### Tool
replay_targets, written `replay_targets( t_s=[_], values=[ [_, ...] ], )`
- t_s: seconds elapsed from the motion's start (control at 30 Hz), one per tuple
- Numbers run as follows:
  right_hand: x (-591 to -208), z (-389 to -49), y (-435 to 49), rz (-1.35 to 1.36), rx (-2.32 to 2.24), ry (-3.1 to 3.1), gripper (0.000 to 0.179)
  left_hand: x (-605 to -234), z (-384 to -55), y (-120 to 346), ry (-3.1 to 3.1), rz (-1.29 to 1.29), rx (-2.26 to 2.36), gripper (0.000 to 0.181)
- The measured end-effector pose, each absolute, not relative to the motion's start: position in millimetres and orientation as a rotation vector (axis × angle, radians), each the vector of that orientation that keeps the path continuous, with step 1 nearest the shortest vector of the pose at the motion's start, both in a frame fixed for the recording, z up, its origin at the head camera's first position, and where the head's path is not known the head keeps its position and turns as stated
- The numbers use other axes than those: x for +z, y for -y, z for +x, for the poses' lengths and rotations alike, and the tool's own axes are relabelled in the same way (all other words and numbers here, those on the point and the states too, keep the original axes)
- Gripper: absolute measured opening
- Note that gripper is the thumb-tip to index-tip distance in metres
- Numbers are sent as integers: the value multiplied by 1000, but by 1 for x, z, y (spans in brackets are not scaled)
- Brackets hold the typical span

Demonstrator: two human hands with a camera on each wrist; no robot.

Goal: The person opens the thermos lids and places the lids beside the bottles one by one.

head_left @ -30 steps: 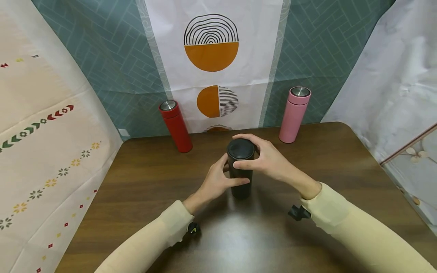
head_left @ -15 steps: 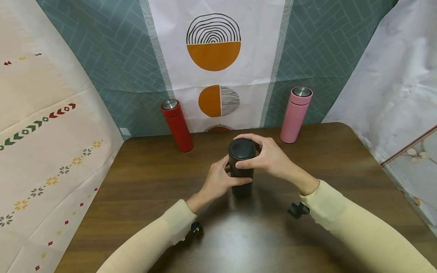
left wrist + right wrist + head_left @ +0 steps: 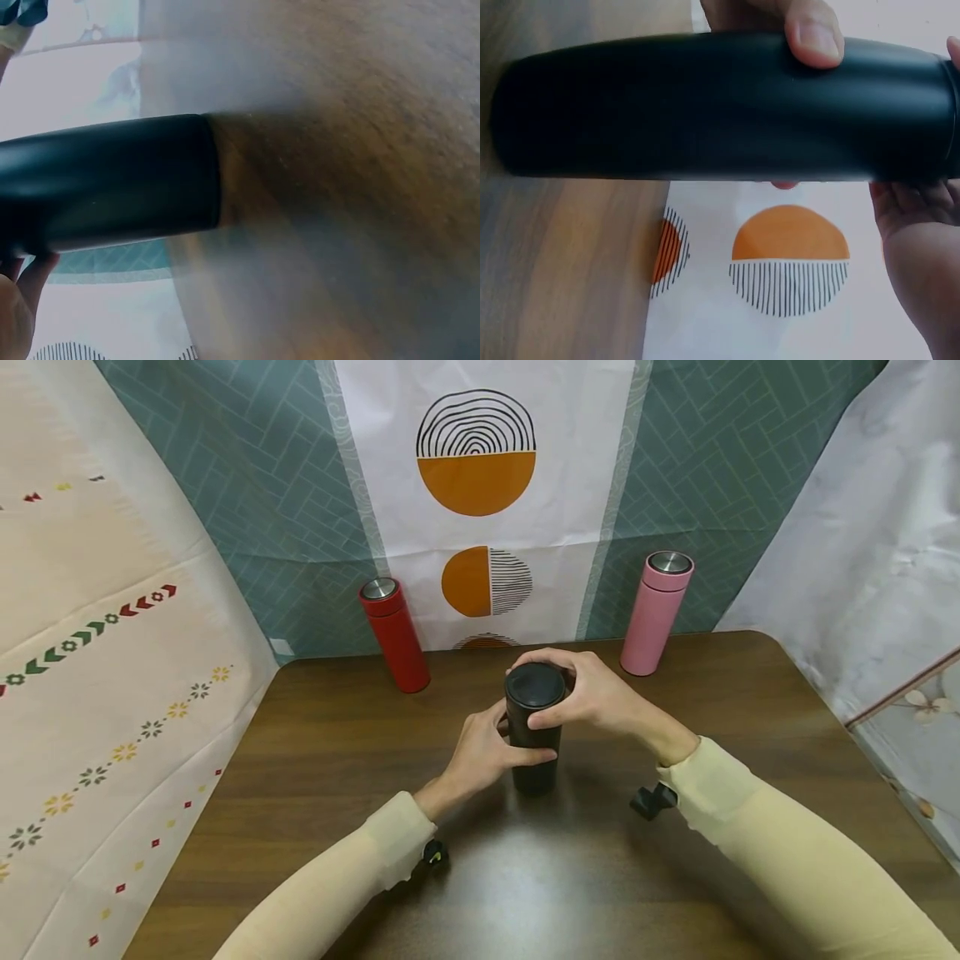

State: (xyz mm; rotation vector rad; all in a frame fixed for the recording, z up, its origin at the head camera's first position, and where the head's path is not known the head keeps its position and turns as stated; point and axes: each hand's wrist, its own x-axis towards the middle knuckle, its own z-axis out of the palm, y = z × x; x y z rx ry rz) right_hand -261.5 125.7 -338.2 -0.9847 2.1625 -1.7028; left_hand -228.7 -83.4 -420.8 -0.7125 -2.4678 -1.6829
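Observation:
A black thermos flask (image 3: 535, 781) stands upright near the middle of the wooden table. My left hand (image 3: 478, 750) holds its body from the left, thumb across the near side and fingers behind it. Higher up, my right hand (image 3: 600, 696) grips the black lid (image 3: 536, 685), its thumb in front and fingers round the far side. The lid sits on the flask, with no gap that I can see. In the left wrist view the lower part of the flask (image 3: 112, 184) shows. The right wrist view has the flask's body (image 3: 675, 109) below the lid.
A red thermos (image 3: 397, 639) with a steel-topped lid stands at the back left of the table (image 3: 337, 743). At the back right is a pink thermos (image 3: 656, 618). Patterned cloths (image 3: 476, 485) hang behind and at both sides.
My right hand has turned slightly counterclockwise at the lid, its thumb sliding right and wrist moving forward. The left hand keeps its hold. The head view has shifted a little.

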Motion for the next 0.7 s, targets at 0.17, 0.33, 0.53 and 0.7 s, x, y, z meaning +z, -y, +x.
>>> replay_targets(
  t_s=[0.17, 0.33, 0.53, 0.7],
  values=[
    [-340, -268, -129, -1049, -1671, -2097, 61, -423, -228, 81, 2431, -739, -1669, 71],
    [-337, -257, -130, -998, -1626, -2151, 64, -426, -223, 79, 2384, -746, -1671, 71],
    [-331, -228, -120, -761, -1627, -2401, 72, -426, -220, 77, 2351, -717, -1656, 67],
    [-334, -226, -114, -668, -1704, -2466, 63, -425, -223, 79, 2357, -740, -1688, 69]
  ],
)
